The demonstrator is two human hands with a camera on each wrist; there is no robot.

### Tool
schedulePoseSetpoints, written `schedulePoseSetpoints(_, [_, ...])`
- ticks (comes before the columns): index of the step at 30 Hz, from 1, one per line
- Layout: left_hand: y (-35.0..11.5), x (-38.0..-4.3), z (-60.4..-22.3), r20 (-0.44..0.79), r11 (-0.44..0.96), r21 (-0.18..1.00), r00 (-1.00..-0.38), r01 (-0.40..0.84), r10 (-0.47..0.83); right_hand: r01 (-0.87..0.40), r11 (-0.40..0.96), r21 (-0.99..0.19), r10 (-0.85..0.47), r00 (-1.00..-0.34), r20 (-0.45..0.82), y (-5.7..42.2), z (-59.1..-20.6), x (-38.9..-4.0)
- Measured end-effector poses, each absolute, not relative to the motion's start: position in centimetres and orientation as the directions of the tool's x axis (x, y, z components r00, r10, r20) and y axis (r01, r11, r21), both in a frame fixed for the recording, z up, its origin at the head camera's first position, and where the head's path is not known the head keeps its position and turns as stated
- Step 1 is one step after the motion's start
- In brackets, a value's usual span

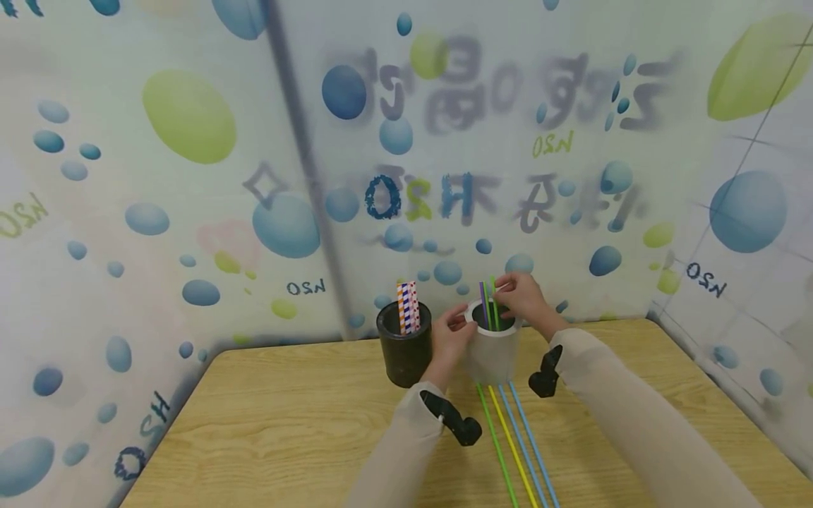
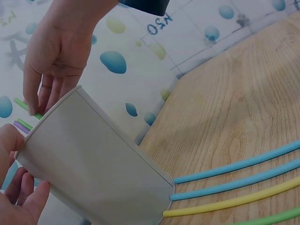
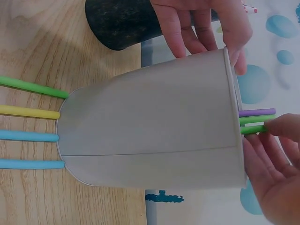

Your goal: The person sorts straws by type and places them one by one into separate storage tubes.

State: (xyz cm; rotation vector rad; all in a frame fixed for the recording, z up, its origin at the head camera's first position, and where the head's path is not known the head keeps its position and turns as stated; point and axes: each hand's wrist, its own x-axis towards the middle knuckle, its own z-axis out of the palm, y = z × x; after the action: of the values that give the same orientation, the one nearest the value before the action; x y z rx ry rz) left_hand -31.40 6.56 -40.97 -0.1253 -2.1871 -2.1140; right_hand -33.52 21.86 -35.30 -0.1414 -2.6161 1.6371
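Note:
A white cup stands on the wooden table, with a purple straw and two green straws poking out over its rim. My left hand holds the cup at its rim on the left side, fingers along the outer wall and thumb over the edge. On the far side of the opening, my right hand pinches the upper end of one green straw between thumb and fingertips. The lower parts of these straws are hidden inside the cup.
Left of the white cup stands a black cup with several patterned straws. One green, one yellow and two blue straws lie on the table, running from the white cup's base toward me. A printed curtain hangs behind the table.

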Motion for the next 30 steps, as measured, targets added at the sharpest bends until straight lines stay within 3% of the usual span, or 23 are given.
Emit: schedulePoseSetpoints(30, [6.6, -31.3, -40.9, 0.130, 0.038, 0.991, -0.991, 0.130, -0.017, 0.151, 0.537, -0.830, 0.172, -0.983, -0.067, 20.8, -35.4, -33.9])
